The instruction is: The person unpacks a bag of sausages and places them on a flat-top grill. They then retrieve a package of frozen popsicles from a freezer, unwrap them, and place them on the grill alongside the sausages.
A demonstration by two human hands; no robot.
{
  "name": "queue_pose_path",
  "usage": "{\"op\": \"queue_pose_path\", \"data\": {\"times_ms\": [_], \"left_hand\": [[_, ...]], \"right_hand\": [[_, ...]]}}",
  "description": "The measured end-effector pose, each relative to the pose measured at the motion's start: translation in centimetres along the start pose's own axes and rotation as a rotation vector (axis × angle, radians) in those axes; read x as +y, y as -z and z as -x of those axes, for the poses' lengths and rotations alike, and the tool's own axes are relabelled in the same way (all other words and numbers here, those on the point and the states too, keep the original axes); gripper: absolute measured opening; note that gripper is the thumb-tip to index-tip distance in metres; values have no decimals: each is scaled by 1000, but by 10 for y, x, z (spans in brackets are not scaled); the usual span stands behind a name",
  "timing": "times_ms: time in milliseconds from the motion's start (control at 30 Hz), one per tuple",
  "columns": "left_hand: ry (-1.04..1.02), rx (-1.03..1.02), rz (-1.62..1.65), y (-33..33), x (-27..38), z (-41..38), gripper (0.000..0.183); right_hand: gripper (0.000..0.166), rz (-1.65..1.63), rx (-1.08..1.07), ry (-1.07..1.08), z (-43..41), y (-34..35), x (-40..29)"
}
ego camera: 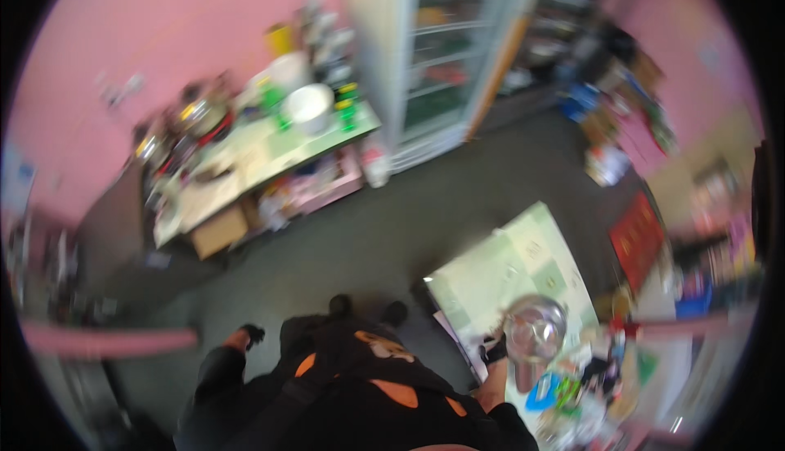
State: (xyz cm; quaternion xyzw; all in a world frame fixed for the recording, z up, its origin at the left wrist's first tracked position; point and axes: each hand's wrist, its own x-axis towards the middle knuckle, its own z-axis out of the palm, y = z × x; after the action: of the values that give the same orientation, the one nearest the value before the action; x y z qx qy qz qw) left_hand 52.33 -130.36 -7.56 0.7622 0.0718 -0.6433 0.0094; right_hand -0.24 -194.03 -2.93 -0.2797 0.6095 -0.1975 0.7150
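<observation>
My right hand (494, 351), in a dark glove, is at the left side of a shiny round metal bowl or pot (535, 331) on a table with a green and white checked cover (490, 267). Blur hides whether its fingers grip the rim. My left hand (252, 336), gloved too, hangs low over the floor at my left side, touching nothing; its fingers are blurred. A pinkish cylindrical thing (528, 376) lies just below the bowl. Beside it are a blue item (543, 391) and crumpled plastic bags (579, 420).
Against the pink wall stands a second table (264, 159) with pots (202, 117), a white bucket (310, 109) and green bottles (346, 113). A glass-door refrigerator (444, 77) stands beside it. Cardboard boxes (219, 230) sit below. A red mat or panel (638, 239) is at the right.
</observation>
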Motion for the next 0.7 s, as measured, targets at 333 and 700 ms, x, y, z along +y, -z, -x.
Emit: {"op": "queue_pose_path", "data": {"times_ms": [333,700], "left_hand": [[37,42,168,-211,-157,28,26],[-151,156,683,-233,-211,-16,28]], "right_hand": [[35,1643,-831,671,187,-292,-242],[32,1835,-2638,1073,506,-595,58]]}}
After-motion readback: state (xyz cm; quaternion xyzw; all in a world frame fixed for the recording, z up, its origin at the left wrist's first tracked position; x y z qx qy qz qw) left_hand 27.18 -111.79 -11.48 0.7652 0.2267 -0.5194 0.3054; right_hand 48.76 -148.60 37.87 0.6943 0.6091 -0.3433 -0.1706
